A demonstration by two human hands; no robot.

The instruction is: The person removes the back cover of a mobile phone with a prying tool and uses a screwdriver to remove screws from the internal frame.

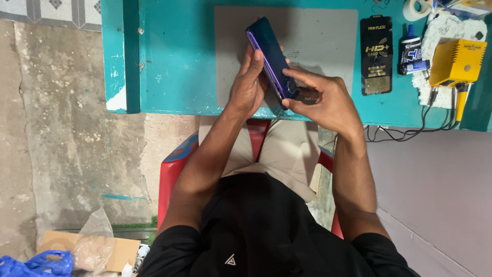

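black flat package (376, 54) | right of grey mat (328, 36) | upright

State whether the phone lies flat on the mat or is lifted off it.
Lifted: both hands, left and right, hold the phone tilted on edge above the grey mat.

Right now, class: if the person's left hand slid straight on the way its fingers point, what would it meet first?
The left hand points up the picture, along the blue phone it holds. Past the phone, the grey mat on the turquoise table probably comes first, though depth is unclear.
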